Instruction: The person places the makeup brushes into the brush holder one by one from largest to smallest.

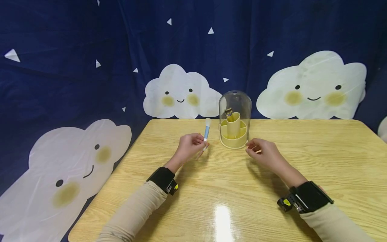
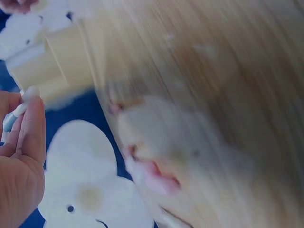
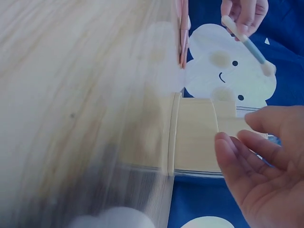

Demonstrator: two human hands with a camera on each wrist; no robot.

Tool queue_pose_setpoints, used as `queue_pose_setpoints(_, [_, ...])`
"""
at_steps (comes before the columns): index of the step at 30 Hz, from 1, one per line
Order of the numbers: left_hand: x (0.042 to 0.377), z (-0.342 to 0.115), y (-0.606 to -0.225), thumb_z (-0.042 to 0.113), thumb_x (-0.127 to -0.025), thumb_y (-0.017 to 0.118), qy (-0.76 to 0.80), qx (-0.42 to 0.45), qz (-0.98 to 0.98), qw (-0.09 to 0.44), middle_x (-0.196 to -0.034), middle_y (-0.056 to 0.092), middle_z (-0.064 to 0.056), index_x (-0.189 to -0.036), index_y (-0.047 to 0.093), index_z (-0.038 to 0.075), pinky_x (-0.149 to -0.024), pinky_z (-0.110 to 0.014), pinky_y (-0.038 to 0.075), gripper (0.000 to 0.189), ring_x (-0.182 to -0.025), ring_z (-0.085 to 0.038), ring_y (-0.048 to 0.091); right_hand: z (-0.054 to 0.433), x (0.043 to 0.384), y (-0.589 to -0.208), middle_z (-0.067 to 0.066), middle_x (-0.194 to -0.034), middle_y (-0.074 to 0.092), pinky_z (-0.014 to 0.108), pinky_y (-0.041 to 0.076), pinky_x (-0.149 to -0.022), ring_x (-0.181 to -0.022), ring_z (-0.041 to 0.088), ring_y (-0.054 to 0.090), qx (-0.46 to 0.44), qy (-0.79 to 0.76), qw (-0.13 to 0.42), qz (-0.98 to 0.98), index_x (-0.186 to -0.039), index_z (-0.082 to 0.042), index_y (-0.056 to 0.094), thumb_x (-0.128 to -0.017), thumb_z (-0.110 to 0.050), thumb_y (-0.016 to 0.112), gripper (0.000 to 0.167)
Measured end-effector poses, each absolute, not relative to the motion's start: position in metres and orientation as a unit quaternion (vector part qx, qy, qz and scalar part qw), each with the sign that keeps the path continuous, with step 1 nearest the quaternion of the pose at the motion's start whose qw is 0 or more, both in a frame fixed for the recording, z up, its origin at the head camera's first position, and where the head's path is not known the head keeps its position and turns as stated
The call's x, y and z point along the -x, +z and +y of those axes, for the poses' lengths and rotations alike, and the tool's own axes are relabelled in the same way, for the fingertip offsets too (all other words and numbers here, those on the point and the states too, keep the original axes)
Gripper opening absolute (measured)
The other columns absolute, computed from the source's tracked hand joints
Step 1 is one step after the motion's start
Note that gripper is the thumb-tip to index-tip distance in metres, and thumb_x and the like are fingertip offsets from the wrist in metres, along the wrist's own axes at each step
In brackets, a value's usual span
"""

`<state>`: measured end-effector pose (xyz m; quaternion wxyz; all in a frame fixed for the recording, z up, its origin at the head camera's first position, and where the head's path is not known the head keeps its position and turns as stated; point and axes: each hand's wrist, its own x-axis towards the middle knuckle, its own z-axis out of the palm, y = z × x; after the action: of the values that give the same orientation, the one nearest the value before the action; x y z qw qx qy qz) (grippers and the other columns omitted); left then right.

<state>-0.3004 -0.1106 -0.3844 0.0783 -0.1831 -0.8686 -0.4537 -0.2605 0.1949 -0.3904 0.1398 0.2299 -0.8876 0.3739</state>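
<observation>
My left hand (image 1: 191, 147) pinches a makeup brush (image 1: 207, 129) by its lower end. The brush has a blue and white handle and a pale fluffy tip, which points up. To its right stands a cream round organizer (image 1: 233, 125) with a taller middle cup and side compartments, under a clear dome cover (image 1: 244, 101). A dark and gold item (image 1: 228, 112) sticks up out of the cup. My right hand (image 1: 263, 153) is beside the lower right of the organizer, its fingers loosely bent with nothing between them.
Slim pink items (image 3: 183, 35) lie on the table beyond the organizer in the right wrist view, on the left hand's side. The wooden table (image 1: 302, 144) ends at a dark blue curtain (image 1: 193, 40) with smiling clouds.
</observation>
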Motion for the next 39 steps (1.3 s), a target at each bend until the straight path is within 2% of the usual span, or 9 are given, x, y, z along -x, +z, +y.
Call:
queue_pose_setpoints(6, [0.289, -0.086, -0.377, 0.014, -0.092, 0.076, -0.472, 0.215, -0.851, 0.081, -0.088, 0.075, -0.008, -0.099, 0.073, 0.002, -0.072, -0.028, 0.059, 0.014, -0.078, -0.012, 0.070, 0.188, 0.260, -0.384, 0.016, -0.102, 0.073, 0.044, 0.059, -0.082, -0.094, 0.032, 0.071, -0.198, 0.414, 0.131, -0.879, -0.111, 0.003, 0.069, -0.097, -0.009, 0.068, 0.019])
queue_pose_setpoints(8, [0.288, -0.079, -0.376, 0.015, -0.092, 0.076, -0.475, 0.224, -0.847, 0.083, -0.088, 0.075, -0.007, -0.099, 0.073, 0.003, -0.088, -0.032, 0.057, 0.014, -0.078, -0.010, 0.070, 0.185, 0.261, -0.381, 0.016, -0.103, 0.073, 0.038, 0.059, -0.082, -0.095, 0.031, 0.071, -0.194, 0.427, 0.129, -0.874, -0.112, 0.003, 0.068, -0.097, -0.011, 0.068, 0.020])
queue_pose_setpoints(10, [0.286, -0.073, -0.375, 0.016, -0.093, 0.075, -0.477, 0.229, -0.844, 0.085, -0.088, 0.075, -0.005, -0.100, 0.073, 0.004, -0.109, -0.038, 0.045, 0.015, -0.077, -0.008, 0.070, 0.180, 0.261, -0.380, 0.017, -0.103, 0.073, 0.032, 0.058, -0.082, -0.095, 0.031, 0.071, -0.194, 0.439, 0.130, -0.867, -0.113, 0.004, 0.068, -0.098, -0.011, 0.068, 0.021])
queue_pose_setpoints(12, [0.286, -0.069, -0.375, 0.017, -0.093, 0.074, -0.485, 0.237, -0.838, 0.085, -0.088, 0.075, -0.005, -0.101, 0.073, 0.004, -0.110, -0.044, 0.044, 0.015, -0.078, -0.008, 0.070, 0.176, 0.261, -0.378, 0.018, -0.103, 0.073, 0.027, 0.057, -0.081, -0.096, 0.032, 0.071, -0.195, 0.453, 0.134, -0.859, -0.114, 0.005, 0.068, -0.098, -0.012, 0.068, 0.023])
queue_pose_setpoints(14, [0.286, -0.065, -0.375, 0.017, -0.094, 0.074, -0.493, 0.242, -0.831, 0.085, -0.088, 0.076, -0.005, -0.102, 0.073, 0.003, -0.104, -0.042, 0.049, 0.016, -0.078, -0.009, 0.071, 0.172, 0.262, -0.377, 0.018, -0.104, 0.072, 0.026, 0.057, -0.082, -0.097, 0.032, 0.070, -0.194, 0.462, 0.138, -0.854, -0.115, 0.005, 0.067, -0.098, -0.013, 0.068, 0.025])
queue_pose_setpoints(17, [0.285, -0.059, -0.375, 0.018, -0.094, 0.074, -0.500, 0.244, -0.826, 0.088, -0.090, 0.076, -0.006, -0.102, 0.073, 0.004, -0.072, -0.031, 0.060, 0.017, -0.078, -0.010, 0.071, 0.168, 0.263, -0.375, 0.019, -0.107, 0.072, 0.024, 0.057, -0.080, -0.099, 0.033, 0.070, -0.184, 0.476, 0.136, -0.849, -0.118, 0.005, 0.066, -0.100, -0.017, 0.066, 0.029])
queue_pose_setpoints(23, [0.281, -0.045, -0.374, 0.020, -0.094, 0.074, -0.503, 0.247, -0.824, 0.087, -0.094, 0.075, -0.005, -0.104, 0.074, 0.006, -0.071, -0.021, 0.057, 0.017, -0.082, -0.009, 0.070, 0.162, 0.262, -0.373, 0.020, -0.113, 0.070, 0.015, 0.053, -0.078, -0.104, 0.028, 0.068, -0.159, 0.524, 0.121, -0.828, -0.125, 0.006, 0.064, -0.101, -0.022, 0.065, 0.037])
queue_pose_setpoints(31, [0.277, -0.031, -0.373, 0.015, -0.092, 0.076, -0.511, 0.260, -0.813, 0.099, -0.094, 0.076, -0.007, -0.103, 0.074, 0.004, -0.076, -0.032, 0.059, 0.015, -0.082, -0.011, 0.071, 0.153, 0.257, -0.374, 0.017, -0.114, 0.067, 0.031, 0.051, -0.093, -0.102, 0.008, 0.063, -0.146, 0.572, 0.105, -0.800, -0.122, 0.003, 0.064, -0.101, -0.028, 0.065, 0.038])
queue_pose_setpoints(39, [0.275, -0.027, -0.371, 0.019, -0.092, 0.077, -0.491, 0.252, -0.828, 0.102, -0.094, 0.075, 0.001, -0.101, 0.075, 0.010, -0.075, -0.025, 0.058, 0.012, -0.081, -0.002, 0.068, 0.147, 0.257, -0.372, 0.013, -0.107, 0.065, 0.014, 0.052, -0.083, -0.099, 0.008, 0.063, -0.127, 0.617, 0.136, -0.764, -0.119, 0.007, 0.064, -0.100, -0.020, 0.066, 0.034])
